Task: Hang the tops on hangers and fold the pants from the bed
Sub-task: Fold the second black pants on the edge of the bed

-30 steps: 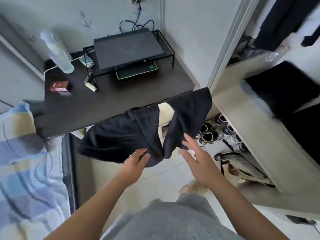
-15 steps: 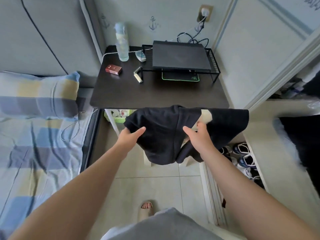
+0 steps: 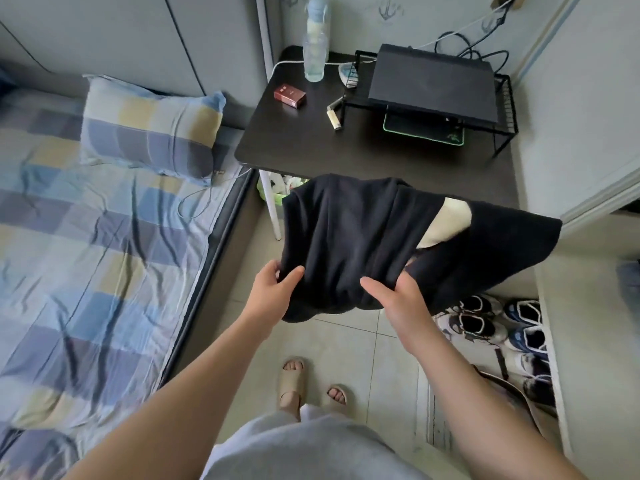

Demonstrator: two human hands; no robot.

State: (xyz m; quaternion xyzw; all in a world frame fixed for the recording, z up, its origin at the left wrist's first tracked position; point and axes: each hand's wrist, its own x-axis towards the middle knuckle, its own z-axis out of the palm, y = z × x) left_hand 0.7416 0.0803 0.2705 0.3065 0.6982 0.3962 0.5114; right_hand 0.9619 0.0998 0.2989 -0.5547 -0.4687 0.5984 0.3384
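Nearest, the person's feet in beige slippers (image 3: 292,379) stood on the tiled floor in front of the table (image 3: 311,143). Ahead of them the left hand (image 3: 277,289) and right hand (image 3: 398,299) were apart, each clamped on the near edge of a black garment (image 3: 346,237). The garment hung in the air, off the bed (image 3: 86,254), just before the table's front edge, with a cream patch showing on its right side. The plaid bed lay left of the table, and sneakers (image 3: 485,320) sat at its front right. On the table stood a clear bottle (image 3: 316,46), a red box (image 3: 290,95) and a closed laptop (image 3: 433,88) on a wire stand.
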